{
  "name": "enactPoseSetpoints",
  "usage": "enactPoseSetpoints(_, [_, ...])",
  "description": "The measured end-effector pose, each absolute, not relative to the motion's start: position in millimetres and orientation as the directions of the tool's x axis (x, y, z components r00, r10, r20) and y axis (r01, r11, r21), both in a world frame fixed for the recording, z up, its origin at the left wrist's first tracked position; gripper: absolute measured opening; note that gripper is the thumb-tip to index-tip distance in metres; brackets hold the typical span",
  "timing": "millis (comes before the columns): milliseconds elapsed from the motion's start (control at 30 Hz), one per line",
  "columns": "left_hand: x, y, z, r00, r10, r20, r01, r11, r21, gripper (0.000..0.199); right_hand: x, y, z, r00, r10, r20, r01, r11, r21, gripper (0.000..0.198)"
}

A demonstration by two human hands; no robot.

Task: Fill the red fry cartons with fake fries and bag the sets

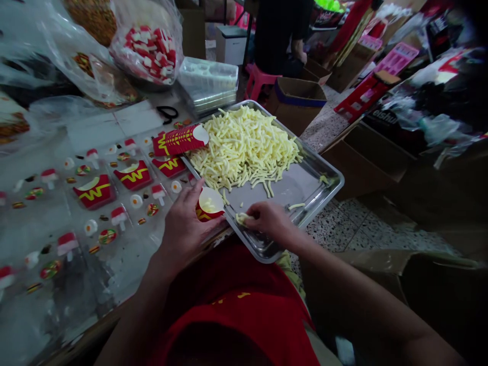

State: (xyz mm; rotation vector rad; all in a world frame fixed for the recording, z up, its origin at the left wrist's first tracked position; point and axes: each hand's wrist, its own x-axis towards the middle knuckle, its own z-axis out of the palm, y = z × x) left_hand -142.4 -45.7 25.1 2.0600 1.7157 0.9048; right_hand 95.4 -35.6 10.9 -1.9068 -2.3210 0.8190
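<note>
My left hand [186, 218] is wrapped round a small red french fry box [209, 204] with a white inside, held by the near left rim of a metal tray [331, 179]. A few pale pieces show in the box's mouth. Low over the tray, my right hand [270, 221] pinches some pale yellow miniature fries [242, 218]. A large heap of the same fries [244, 145] fills the far part of the tray. Left of the heap, a stack of flattened red fry boxes [179, 141] leans on the tray's rim.
Clear plastic trays [125, 223] on the table hold miniature popsicles, eggs, burgers and filled red boxes [95, 192]. Behind are a bag of red-and-white pieces [150, 53], stacked clear trays [209, 84] and black scissors [166, 115]. Cardboard boxes [295, 101] and a seated person [282, 38] are beyond.
</note>
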Motion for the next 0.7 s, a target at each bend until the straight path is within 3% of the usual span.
enactPoseSetpoints(100, [-140.9, -47.3, 24.1, 0.121, 0.966, 0.227, 0.784, -0.233, 0.575, 0.084, 78.7, -40.7, 9.2, -0.361, 0.890, -0.277, 0.910, 0.271, -0.313, 0.018])
enactPoseSetpoints(200, [-142.4, -46.1, 26.5, 0.180, 0.965, 0.189, 0.781, -0.257, 0.570, 0.085, 80.6, -35.6, 5.7, -0.361, 0.903, -0.234, 0.914, 0.293, -0.281, 0.015])
enactPoseSetpoints(267, [-140.4, -43.1, 29.7, 0.233, 0.959, 0.159, 0.771, -0.282, 0.571, 0.083, 89.7, -24.5, 5.6, -0.308, 0.918, -0.249, 0.897, 0.192, -0.399, 0.013])
enactPoseSetpoints(367, [-126.4, -34.9, 34.1, 0.309, 0.944, 0.113, 0.781, -0.320, 0.536, 0.079, 100.7, -4.9, 12.2, -0.274, 0.905, -0.326, 0.716, -0.035, -0.697, 0.019])
enactPoseSetpoints(433, [-109.6, -28.5, 33.7, 0.333, 0.938, 0.097, 0.792, -0.334, 0.511, 0.079, 99.6, 3.3, 19.9, -0.263, 0.923, -0.282, 0.628, -0.058, -0.776, 0.021])
enactPoseSetpoints(500, [-90.1, -23.3, 29.2, 0.309, 0.946, 0.099, 0.813, -0.317, 0.488, 0.079, 92.6, 5.0, 27.6, -0.226, 0.958, -0.175, 0.711, 0.039, -0.702, 0.019])
enactPoseSetpoints(600, [-67.1, -21.3, 17.4, 0.210, 0.970, 0.125, 0.861, -0.244, 0.445, 0.074, 82.1, -2.4, 35.7, -0.253, 0.965, -0.072, 0.847, 0.185, -0.498, 0.016])
enactPoseSetpoints(700, [-58.6, -24.4, 6.5, 0.164, 0.973, 0.159, 0.871, -0.219, 0.440, 0.068, 82.0, -15.5, 38.9, -0.401, 0.913, -0.081, 0.788, 0.299, -0.538, 0.020])
